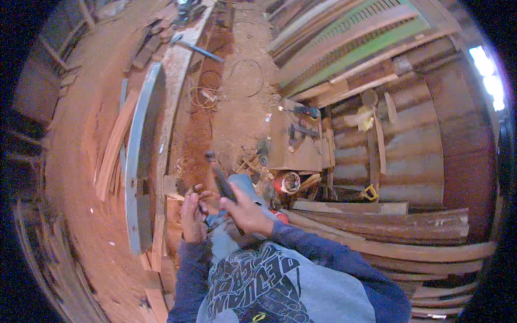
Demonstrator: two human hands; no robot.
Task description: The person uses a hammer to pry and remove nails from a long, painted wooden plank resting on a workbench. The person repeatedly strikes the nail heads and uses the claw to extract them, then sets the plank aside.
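Observation:
Close in front of my body, my right hand (250,216) is closed around a long, dark, narrow object (224,187). It slants up and away to the left, and its kind is blurred. To its left my left hand (194,216) is raised with curled fingers. Something small and dark (203,209) shows at those fingers, too blurred to name. The two hands are near each other but apart. Below them is my grey printed shirt (323,277), and a light blue trouser leg (244,184) shows just beyond the right hand.
A blue-painted beam (141,140) stands left beside a long plank. Farther off lie a blue-handled tool (199,49) and a coiled cable (204,97). At right are a tool-topped box (295,151), a red bucket (290,183), a yellow-handled saw (370,192) and stacked boards (420,250).

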